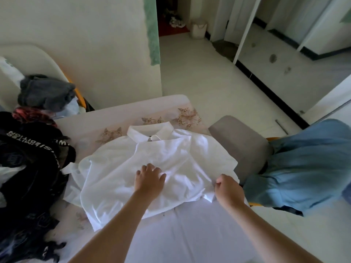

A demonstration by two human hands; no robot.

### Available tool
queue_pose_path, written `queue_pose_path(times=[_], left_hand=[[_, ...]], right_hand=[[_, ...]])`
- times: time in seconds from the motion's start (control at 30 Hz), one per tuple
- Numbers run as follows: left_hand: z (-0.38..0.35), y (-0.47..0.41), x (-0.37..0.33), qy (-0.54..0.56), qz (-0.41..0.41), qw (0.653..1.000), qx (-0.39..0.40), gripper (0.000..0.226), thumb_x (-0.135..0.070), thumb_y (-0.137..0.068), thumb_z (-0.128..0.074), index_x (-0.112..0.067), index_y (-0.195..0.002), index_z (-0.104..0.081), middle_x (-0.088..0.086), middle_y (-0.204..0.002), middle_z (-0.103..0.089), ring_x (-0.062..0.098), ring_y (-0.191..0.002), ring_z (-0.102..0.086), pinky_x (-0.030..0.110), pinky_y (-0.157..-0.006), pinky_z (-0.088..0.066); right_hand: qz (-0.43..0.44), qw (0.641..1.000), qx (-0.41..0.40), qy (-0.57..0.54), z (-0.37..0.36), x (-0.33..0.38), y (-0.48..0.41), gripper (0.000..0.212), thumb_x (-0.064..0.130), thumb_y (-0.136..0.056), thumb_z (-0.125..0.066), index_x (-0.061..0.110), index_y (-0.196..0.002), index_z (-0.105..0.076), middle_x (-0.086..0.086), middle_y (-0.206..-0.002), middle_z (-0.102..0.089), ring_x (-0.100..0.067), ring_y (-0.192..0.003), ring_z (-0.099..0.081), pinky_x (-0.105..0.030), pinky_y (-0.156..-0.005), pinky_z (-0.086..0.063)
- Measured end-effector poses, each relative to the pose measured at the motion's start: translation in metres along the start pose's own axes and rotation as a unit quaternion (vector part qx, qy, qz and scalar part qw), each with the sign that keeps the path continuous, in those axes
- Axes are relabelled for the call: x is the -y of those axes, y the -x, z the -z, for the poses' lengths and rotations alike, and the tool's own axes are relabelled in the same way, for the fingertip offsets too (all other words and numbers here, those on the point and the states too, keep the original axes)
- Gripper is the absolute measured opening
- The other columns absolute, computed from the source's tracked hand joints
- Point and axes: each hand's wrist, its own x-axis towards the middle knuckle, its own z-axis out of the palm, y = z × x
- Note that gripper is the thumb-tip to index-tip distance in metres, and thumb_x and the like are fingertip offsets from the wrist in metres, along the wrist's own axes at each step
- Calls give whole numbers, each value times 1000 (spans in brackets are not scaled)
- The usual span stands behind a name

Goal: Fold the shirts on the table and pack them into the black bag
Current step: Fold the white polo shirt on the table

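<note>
Pale room, flowered counter [117,118] before me. The white shirt [114,177] lies spread out, collar away. My left hand [150,179] presses its middle to pin it while my right hand [228,190] pinches the sleeve edge, likely for folding inward. The black bag [28,149] sits on my left.

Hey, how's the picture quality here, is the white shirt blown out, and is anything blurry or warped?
Head view: the white shirt is nearly blown out, its creases faint; the black heap at left is underexposed and smeared toward the bottom corner; wide-angle distortion slants the wall edge; the light is soft, with no hard shadows.
</note>
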Motion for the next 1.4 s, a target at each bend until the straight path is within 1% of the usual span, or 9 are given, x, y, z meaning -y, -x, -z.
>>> queue_pose_path(times=[0.17,0.37,0.5,0.63,0.97,1.1,1.2,1.3,1.4], left_hand=[[32,-68,-37,34,-95,993,-62,36,-25,-101,-44,-20,-137,-47,2,-137,-48,23,-125,-44,37,-102,-36],[37,-138,-72,-66,-141,987,32,44,-36,-103,-42,-21,-144,-39,4,-138,-52,28,-123,-49,40,-95,-42],[45,-157,-76,17,-104,994,-30,24,-32,-101,-40,-24,-107,-62,1,-101,-64,26,-93,-59,30,-66,-39],[72,-180,-83,230,-17,971,-55,21,-23,-94,-40,-20,-73,-39,3,-68,-48,27,-68,-48,31,-54,-31],[81,-211,-90,305,-70,946,-80,6,-24,-99,-48,-23,-105,-52,-1,-101,-61,25,-94,-65,31,-71,-46],[48,-170,-89,319,-161,934,-2,59,-11,-95,-58,-39,-140,-34,-5,-152,-32,18,-129,-47,40,-100,-46],[21,-122,-74,269,-166,946,-66,52,-7,-94,-54,-27,-142,-43,-4,-146,-40,20,-126,-52,42,-102,-47],[-5,-67,-46,198,-215,946,-143,31,-15,-89,-61,-22,-120,-61,-2,-119,-58,21,-107,-59,42,-92,-51],[-27,-18,-24,150,-248,948,-135,31,-47,-80,-63,-28,-104,-64,-7,-106,-59,17,-97,-58,37,-83,-51]], right_hand=[[80,994,-36,-63,-3,27,-15,9,26,-93,-55,22,-98,-62,5,-98,-57,-20,-90,-60,-32,-72,-45],[81,995,-47,-13,-20,44,-44,22,34,-86,-62,25,-70,-50,7,-73,-49,-22,-67,-48,-33,-66,-40],[73,995,-60,-28,-30,39,-52,13,19,-84,-61,23,-72,-63,4,-77,-60,-25,-71,-60,-35,-67,-43],[78,988,-54,-123,-28,36,-52,10,30,-87,-65,25,-94,-60,13,-81,-58,-17,-77,-61,-35,-77,-41],[-59,955,-169,-238,-16,12,-53,9,21,-89,-70,20,-96,-64,9,-80,-69,-21,-78,-67,-35,-75,-51],[-39,974,-140,-174,-16,6,-50,24,16,-90,-64,20,-113,-61,2,-91,-71,-27,-89,-67,-42,-82,-51],[-38,979,-167,-111,-14,15,-40,23,28,-90,-64,17,-111,-63,0,-100,-67,-27,-95,-63,-38,-82,-48],[-104,993,-51,-20,-17,20,-27,36,48,-93,-49,16,-101,-63,-4,-101,-64,-28,-97,-63,-36,-83,-45],[-63,988,-36,-138,-19,22,-21,29,39,-91,-47,15,-81,-60,-5,-86,-60,-28,-89,-58,-40,-81,-46]])
